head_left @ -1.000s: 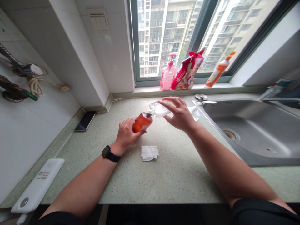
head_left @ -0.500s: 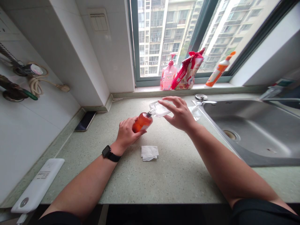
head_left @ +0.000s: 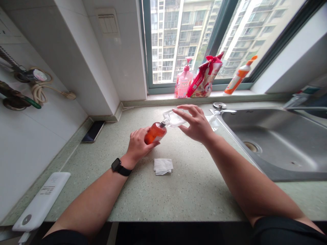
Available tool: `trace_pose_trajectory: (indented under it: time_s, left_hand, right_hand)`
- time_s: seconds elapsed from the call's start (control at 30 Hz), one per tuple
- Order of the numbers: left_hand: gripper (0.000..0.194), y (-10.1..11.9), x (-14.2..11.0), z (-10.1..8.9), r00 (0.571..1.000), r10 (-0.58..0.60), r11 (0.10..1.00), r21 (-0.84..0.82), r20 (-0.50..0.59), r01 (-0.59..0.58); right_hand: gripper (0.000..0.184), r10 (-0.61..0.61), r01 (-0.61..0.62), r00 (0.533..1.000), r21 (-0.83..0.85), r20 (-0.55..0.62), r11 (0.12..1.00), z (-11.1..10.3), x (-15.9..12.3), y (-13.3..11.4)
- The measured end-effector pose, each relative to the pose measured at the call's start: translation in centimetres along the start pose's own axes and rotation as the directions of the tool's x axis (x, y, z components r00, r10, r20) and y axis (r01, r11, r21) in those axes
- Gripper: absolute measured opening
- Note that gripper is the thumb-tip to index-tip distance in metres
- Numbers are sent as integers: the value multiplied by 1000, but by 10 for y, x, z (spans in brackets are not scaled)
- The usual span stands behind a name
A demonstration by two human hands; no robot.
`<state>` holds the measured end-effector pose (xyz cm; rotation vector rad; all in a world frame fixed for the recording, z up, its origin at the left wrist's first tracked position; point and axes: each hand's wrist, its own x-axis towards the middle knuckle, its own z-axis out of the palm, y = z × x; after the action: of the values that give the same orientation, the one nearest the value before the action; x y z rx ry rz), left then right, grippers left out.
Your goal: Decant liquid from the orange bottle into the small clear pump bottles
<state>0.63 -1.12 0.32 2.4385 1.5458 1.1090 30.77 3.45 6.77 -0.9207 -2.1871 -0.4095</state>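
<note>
Hardly anything has moved since the last view: both hands hold nearly the same pose above the bench (head_left: 194, 200). The left hand (head_left: 139, 144) is curled around an orange bottle (head_left: 154, 133), which tilts with its neck toward the right hand (head_left: 195, 124) and meets the spout of a clear pouch (head_left: 174, 119). The right hand is spread, its fingers arched over the pouch and its thumb low beside it, though I cannot tell whether it is gripping. A black watch (head_left: 117, 165) circles the left wrist, and a crumpled tissue (head_left: 162, 166) lies just below the bottle. A phone (head_left: 93, 131) sits left of the left hand, and a steel sink (head_left: 268, 143) lies right of the right hand. Farther off, the windowsill (head_left: 163, 97) carries a pink pump bottle (head_left: 183, 83), a red-and-white bag (head_left: 204, 80) and an orange squeeze bottle (head_left: 237, 80).
</note>
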Motion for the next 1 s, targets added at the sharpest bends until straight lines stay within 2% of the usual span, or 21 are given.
trace_pose_trajectory:
  time_s: [0.23, 0.7, 1.0]
  left_hand:
    - [75, 1, 1, 0, 1000, 0, 1000, 0, -2, 0]
    - [74, 2, 0, -1, 1000, -5, 1000, -5, 6, 5]
    - [73, 5, 1, -3, 1000, -22, 1000, -12, 18, 22]
  right_hand:
    - [82, -4, 4, 1000, 2, -13, 1000, -1, 1, -1]
    - [85, -22, 22, 999, 13, -25, 1000, -3, 2, -2]
    - [89, 11, -11, 1000, -3, 22, 1000, -5, 2, -3]
